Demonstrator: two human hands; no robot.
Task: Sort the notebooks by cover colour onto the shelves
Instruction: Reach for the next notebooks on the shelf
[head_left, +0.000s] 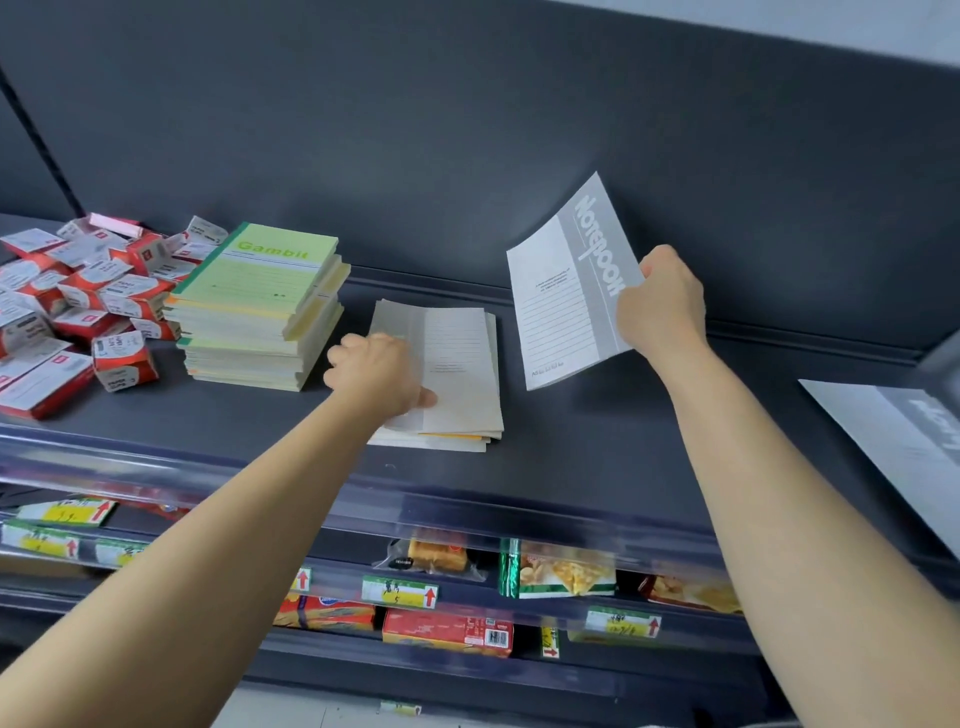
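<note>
On the dark shelf (571, 467), the green Gambit stack (260, 306) stands left of a low pale pile (462, 364), which the left grip (379, 374) clasps at its near edge. The right grip (662, 306) pinches a grey notebook (561, 301) aloft; it likely belongs rightward, squared onto the second grey notebook (893, 441)
</note>
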